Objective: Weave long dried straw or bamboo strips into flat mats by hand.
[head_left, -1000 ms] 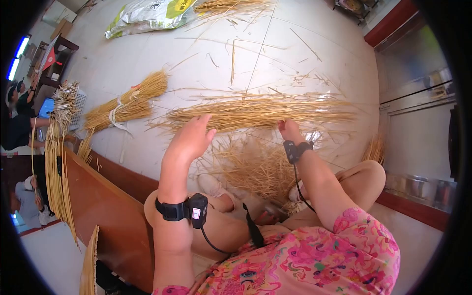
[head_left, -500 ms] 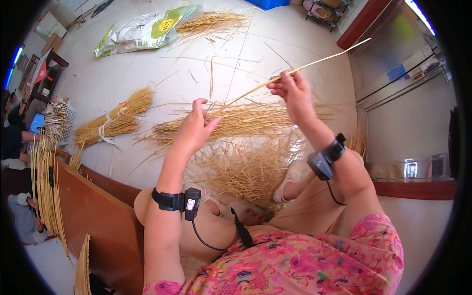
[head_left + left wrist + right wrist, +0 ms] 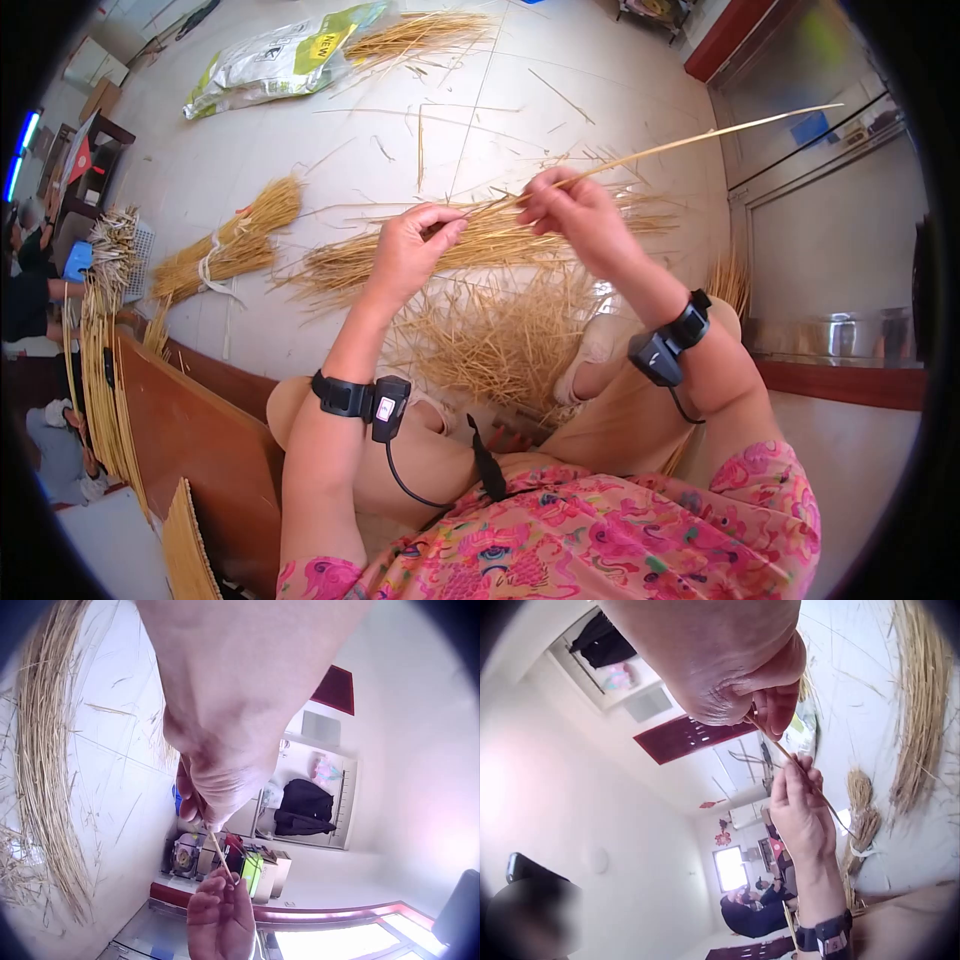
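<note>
A single long straw stalk [image 3: 700,136] slants up to the right over the floor. My left hand [image 3: 405,252] pinches it near its lower end between thumb and fingers. Farther along, my right hand [image 3: 585,215] grips the same stalk, and the long pale end sticks out past it. The right wrist view shows the stalk [image 3: 780,750] running between both hands, with a thin tip beyond the left one. Below the hands a long pile of loose straw [image 3: 400,258] lies across the floor tiles.
Short broken straw [image 3: 490,345] is heaped between the feet. To the left lie a tied straw bundle [image 3: 240,250] and a brown wooden board [image 3: 200,420]. A white and green bag [image 3: 265,70] lies farther off, and a glass-fronted cabinet [image 3: 810,250] stands at the right.
My right hand has risen from the pile with a stalk and then come closer to the left hand. My left hand's fingers, spread before, have closed on the stalk's lower end.
</note>
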Demonstrator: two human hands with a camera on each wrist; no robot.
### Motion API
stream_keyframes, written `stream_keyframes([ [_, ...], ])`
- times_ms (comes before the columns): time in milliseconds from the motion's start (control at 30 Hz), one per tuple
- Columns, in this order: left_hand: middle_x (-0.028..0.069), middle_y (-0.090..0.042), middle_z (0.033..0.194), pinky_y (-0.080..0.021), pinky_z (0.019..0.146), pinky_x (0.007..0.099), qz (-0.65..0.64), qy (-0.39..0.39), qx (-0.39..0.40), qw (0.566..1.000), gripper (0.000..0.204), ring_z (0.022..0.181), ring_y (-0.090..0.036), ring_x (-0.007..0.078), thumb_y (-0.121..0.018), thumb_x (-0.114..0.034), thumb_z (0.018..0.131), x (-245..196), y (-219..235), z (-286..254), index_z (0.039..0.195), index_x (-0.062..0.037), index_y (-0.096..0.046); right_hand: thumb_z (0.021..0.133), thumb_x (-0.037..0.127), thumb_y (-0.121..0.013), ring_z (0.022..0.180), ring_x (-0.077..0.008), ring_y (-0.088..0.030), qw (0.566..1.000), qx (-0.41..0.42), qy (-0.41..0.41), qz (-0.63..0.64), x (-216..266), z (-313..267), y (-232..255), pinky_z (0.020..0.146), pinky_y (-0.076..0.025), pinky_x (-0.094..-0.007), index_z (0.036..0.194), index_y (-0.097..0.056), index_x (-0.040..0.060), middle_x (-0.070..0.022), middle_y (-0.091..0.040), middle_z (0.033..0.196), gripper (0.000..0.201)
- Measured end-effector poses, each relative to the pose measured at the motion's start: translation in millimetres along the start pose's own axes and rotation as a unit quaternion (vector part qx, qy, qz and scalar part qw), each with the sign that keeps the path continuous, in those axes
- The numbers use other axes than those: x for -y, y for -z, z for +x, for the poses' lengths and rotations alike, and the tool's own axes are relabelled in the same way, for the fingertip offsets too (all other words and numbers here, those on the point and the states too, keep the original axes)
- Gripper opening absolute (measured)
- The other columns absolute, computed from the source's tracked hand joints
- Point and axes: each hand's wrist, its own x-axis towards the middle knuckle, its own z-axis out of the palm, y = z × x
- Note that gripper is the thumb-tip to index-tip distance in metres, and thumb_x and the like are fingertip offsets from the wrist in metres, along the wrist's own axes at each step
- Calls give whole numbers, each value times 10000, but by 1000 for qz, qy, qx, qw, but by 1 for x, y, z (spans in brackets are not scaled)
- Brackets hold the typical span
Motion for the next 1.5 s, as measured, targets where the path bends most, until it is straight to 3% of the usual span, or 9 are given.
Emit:
stream_keyframes([
  [133, 35, -633, 817, -456, 634, 218, -46, 61, -3, 997, 189, 693, -548, 74, -616, -107, 862, -7, -4, 1, 1008, 10, -645, 936, 160, -514, 757, -138, -625, 1000, -7, -6, -25, -1, -2, -7, 627, -496, -240, 949, -538, -3, -94, -624, 880, 165],
  [233, 37, -634, 781, -454, 632, 211, 19, 108, 4, 994, 186, 688, -551, 69, -616, -111, 863, -3, 13, 2, 998, 13, -650, 940, 153, -504, 732, -137, -618, 999, -40, 8, -12, 3, 4, 3, 619, -494, -242, 947, -534, -9, -96, -626, 871, 165],
  [633, 51, -660, 791, -472, 640, 214, -31, 66, 33, 997, 140, 714, -586, 79, -584, -97, 881, -9, -3, -7, 938, 17, -641, 932, 191, -534, 744, -124, -619, 996, 64, -55, -17, -25, -7, -19, 634, -493, -234, 966, -537, 22, -87, -625, 881, 172],
  [733, 55, -660, 818, -474, 671, 219, -7, 51, -44, 998, 127, 710, -583, 86, -544, -94, 904, -15, -9, -6, 892, 12, -613, 930, 160, -526, 727, -137, -619, 999, 32, -39, -5, -27, -7, -23, 615, -499, -245, 955, -524, 6, -96, -627, 855, 157],
  [833, 60, -647, 811, -466, 706, 229, -97, 38, -88, 991, 142, 734, -583, 100, -478, -105, 940, -14, -6, -4, 881, 1, -551, 933, 142, -514, 721, -149, -621, 999, -1, -41, 2, -26, -6, -23, 609, -503, -253, 952, -512, -8, -111, -628, 854, 151],
  [1033, 2, -431, 635, -434, 646, 255, -272, 37, -148, 950, 152, 641, -487, 108, -395, -138, 977, -9, 4, -2, 908, -17, -455, 944, 152, -488, 734, -162, -621, 997, -26, -58, 42, -26, -3, -21, 625, -504, -263, 942, -501, -20, -131, -626, 880, 173],
  [1333, -33, -345, 625, -323, 536, 203, -190, 29, -127, 973, 135, 566, -330, 58, -412, -131, 970, -17, 24, -3, 899, -25, -456, 951, 195, -478, 705, -158, -614, 994, -89, -59, 20, -23, 2, -9, 605, -500, -266, 939, -517, -34, -117, -627, 870, 232],
  [1433, -50, -293, 604, -265, 520, 199, -156, -8, -184, 970, 136, 540, -263, 65, -405, -134, 974, -23, 49, -3, 906, -24, -447, 951, 206, -479, 700, -150, -607, 989, -135, -56, 10, -15, 7, 7, 606, -500, -265, 957, -531, -41, -106, -626, 861, 252],
  [1500, -48, -322, 613, -283, 539, 189, -184, -8, -124, 975, 138, 553, -290, 58, -445, -144, 955, -28, 70, -10, 902, -20, -476, 951, 206, -477, 703, -148, -606, 987, -146, -57, 21, -14, 7, 15, 607, -500, -263, 962, -531, -40, -105, -626, 862, 252],
])
